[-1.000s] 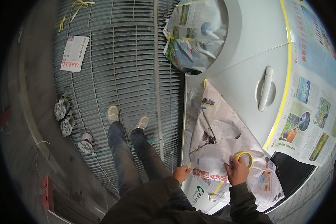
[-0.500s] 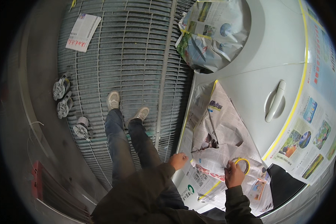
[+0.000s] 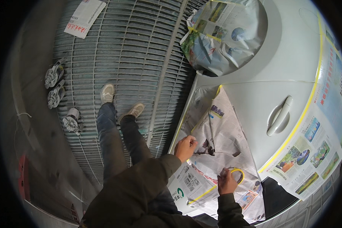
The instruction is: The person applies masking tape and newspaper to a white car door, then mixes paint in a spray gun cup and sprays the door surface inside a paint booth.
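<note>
My right hand grips a roll of yellow masking tape over newspaper sheets fixed to the lower side of a white car. My left hand has its fingers drawn together at the left part of the crumpled paper; what is between them is too small to make out. A yellow tape strip crosses the lower sheet. The car's door handle shows to the right, uncovered, beside a taped newspaper band.
A wheel covered in newspaper is at the top. On the metal grating lie a folded newspaper and several metal spray-gun-like tools at the left, beside my legs and shoes. A red-framed object stands at the lower left edge.
My left hand has moved up along the paper's left side, away from the lower edge. My right hand still holds the tape roll. The view has shifted, showing more car above the handle.
</note>
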Action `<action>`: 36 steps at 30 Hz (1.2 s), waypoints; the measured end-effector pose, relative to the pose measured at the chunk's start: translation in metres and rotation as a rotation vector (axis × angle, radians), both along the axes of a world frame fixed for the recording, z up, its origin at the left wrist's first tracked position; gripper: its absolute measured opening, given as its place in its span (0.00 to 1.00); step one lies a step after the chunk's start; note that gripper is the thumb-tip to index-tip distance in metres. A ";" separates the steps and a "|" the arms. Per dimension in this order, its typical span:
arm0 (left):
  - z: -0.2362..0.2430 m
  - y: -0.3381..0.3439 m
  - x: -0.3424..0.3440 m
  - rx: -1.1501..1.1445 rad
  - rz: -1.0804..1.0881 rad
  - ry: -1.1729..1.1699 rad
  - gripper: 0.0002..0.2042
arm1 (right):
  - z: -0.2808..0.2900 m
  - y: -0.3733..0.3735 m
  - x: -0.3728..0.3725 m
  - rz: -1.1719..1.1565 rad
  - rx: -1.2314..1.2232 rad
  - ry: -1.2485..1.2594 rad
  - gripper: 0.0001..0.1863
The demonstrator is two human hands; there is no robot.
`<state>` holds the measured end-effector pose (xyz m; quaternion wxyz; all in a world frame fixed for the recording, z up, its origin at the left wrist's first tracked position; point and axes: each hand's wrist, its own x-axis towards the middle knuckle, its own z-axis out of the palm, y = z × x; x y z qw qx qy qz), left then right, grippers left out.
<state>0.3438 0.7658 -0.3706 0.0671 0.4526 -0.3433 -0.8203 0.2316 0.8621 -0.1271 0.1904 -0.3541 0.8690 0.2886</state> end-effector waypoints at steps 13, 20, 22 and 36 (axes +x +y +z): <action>0.031 -0.006 -0.072 0.454 0.037 0.102 0.50 | 0.016 -0.006 0.007 -0.050 0.010 -0.036 0.24; 0.012 0.024 -0.101 0.910 0.297 0.314 0.26 | 0.020 -0.009 0.006 -0.038 0.041 -0.037 0.26; 0.014 0.023 -0.106 1.066 0.339 0.346 0.25 | 0.019 -0.006 0.005 -0.065 0.014 -0.050 0.27; 0.007 0.078 -0.173 0.319 0.045 -0.092 0.17 | -0.007 0.015 -0.007 -0.034 -0.115 0.024 0.22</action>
